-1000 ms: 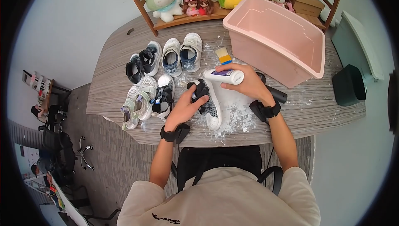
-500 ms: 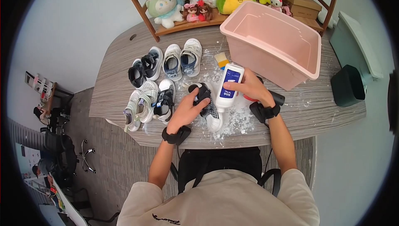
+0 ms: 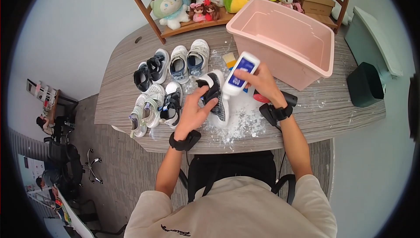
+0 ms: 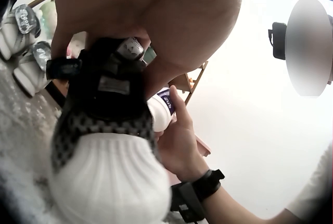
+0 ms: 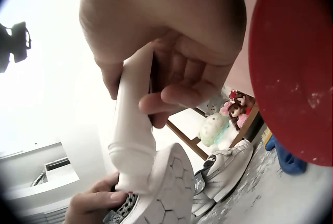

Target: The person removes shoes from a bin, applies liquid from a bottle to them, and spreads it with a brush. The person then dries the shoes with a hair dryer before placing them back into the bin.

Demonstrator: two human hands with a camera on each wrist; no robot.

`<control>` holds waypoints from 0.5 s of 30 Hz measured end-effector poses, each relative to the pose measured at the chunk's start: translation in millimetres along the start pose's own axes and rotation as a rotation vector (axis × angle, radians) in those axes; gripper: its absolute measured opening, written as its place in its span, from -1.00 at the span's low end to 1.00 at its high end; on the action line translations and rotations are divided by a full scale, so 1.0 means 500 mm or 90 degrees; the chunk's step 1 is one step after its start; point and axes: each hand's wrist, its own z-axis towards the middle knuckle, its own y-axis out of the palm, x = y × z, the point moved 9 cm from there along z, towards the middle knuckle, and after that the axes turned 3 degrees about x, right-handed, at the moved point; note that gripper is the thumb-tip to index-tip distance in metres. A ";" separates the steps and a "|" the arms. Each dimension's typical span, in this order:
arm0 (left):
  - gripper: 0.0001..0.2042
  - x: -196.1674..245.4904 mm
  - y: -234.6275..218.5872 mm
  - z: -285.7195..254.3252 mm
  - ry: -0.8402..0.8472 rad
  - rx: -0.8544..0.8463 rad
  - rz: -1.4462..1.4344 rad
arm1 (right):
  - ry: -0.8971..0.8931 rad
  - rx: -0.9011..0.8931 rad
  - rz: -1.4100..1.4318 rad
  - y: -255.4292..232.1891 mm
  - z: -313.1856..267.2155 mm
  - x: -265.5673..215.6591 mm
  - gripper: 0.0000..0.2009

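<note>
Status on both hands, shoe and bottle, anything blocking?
Left hand on black-and-white shoe. Right hand gripping white bottle, tilted nozzle-down at shoe's edge. Nothing seen blocking.

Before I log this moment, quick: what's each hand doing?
Left hand: closed, gripping the black-and-white shoe.
Right hand: closed, holding the white bottle, tipped nozzle-down.

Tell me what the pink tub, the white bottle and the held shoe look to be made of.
Pink tub: satin plastic, likely moulded, from its even colour and rolled rim.
White bottle: smooth plastic, by its soft sheen and moulded shoulder.
Held shoe: seemingly textile mesh, by its small openings; ribbed toe cap matte, rubber or foam.
</note>
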 end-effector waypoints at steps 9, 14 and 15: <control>-0.81 0.077 -0.036 -0.004 0.254 0.059 0.187 | -0.116 0.253 0.158 -0.078 -0.001 -0.009 -0.73; -0.80 0.048 -0.027 -0.017 0.265 0.068 0.249 | -0.215 0.238 0.216 -0.077 -0.013 -0.030 -0.75; -0.79 0.048 -0.021 -0.021 0.280 0.059 0.264 | -0.215 0.226 0.178 -0.073 -0.015 -0.040 -0.75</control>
